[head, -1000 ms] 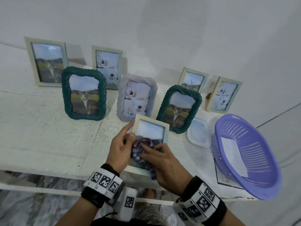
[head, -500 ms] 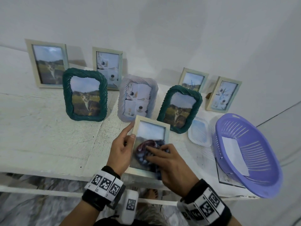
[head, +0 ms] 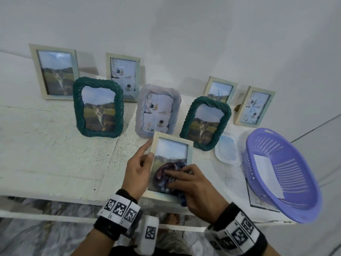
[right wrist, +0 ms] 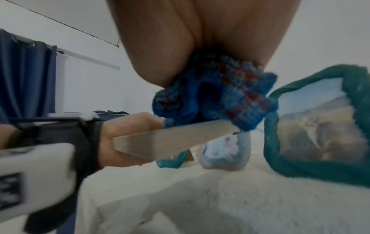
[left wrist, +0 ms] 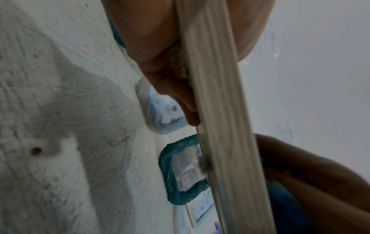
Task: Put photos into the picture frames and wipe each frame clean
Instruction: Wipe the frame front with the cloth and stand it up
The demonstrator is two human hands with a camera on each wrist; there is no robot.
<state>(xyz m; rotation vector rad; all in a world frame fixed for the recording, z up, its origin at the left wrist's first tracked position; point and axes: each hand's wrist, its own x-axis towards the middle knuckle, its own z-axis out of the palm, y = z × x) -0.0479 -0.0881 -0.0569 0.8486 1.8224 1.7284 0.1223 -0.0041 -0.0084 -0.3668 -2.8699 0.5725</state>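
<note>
From the head view, the left hand (head: 137, 172) grips the left edge of a pale wooden rectangular picture frame (head: 172, 140) with thumb on the front and forefinger along the side, holding it tilted above the near edge of the rough white-painted table (head: 46, 154). The right hand (head: 195, 185) presses a crumpled blue-and-red knitted cloth (head: 166, 169) against the lower half of the glass, fingers curled over it; the cloth and hand hide most of the photo there, and the frame's lower right corner is covered. Behind stand seven filled frames, among them a dark green rope-edged frame (head: 205, 122) and a pale lilac rope-edged frame (head: 158, 111). A purple slatted plastic basket (head: 284, 174) holding a white sheet sits at the right, partly over the table edge. From the left wrist view, the frame's edge (left wrist: 224, 118) runs blurred through the picture, the left hand's fingers (left wrist: 170, 76) behind it; the frame's front is out of sight. From the right wrist view, the cloth (right wrist: 216, 95) is bunched under the palm on the frame's top face (right wrist: 172, 139), and the fingertips are hidden by it.
</note>
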